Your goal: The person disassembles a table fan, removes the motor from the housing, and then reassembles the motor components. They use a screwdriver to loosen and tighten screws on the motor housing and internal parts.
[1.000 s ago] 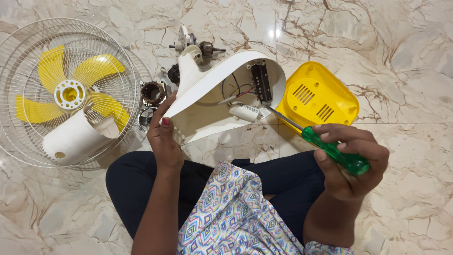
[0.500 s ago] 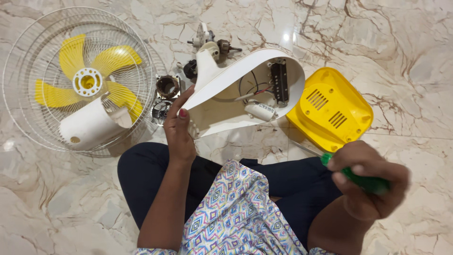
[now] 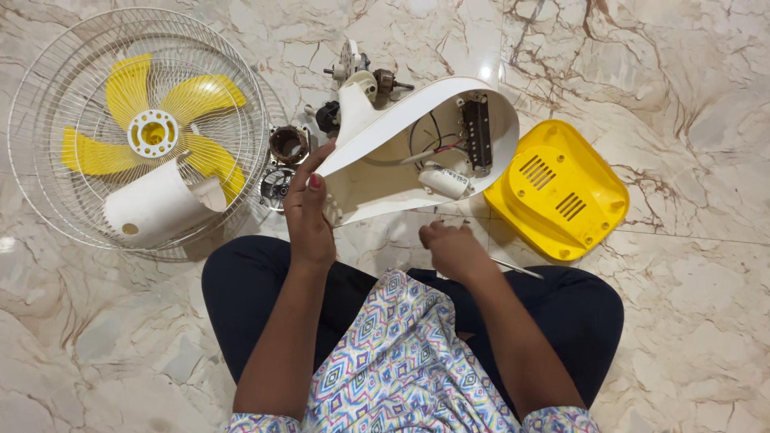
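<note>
My left hand [image 3: 309, 212] grips the near left rim of an opened white fan housing [image 3: 377, 204] that lies on the marble floor. Inside the housing I see wires, a black switch block [image 3: 477, 132] and a small white cylinder [image 3: 445, 180]. My right hand [image 3: 453, 248] hovers just in front of the housing with its fingers curled. A thin metal screwdriver shaft [image 3: 517, 269] lies on my lap just right of that wrist, and its handle is hidden.
A yellow vented cover [image 3: 561, 188] lies right of the housing. At the left is a white wire fan guard [image 3: 48, 104] with yellow blades [image 3: 200, 96] and a white motor cover [image 3: 156, 204]. Small motor parts [image 3: 287, 146] sit between guard and housing.
My right hand let go of the green-handled screwdriver and moved left to the front of the housing. The left hand kept its grip on the rim.
</note>
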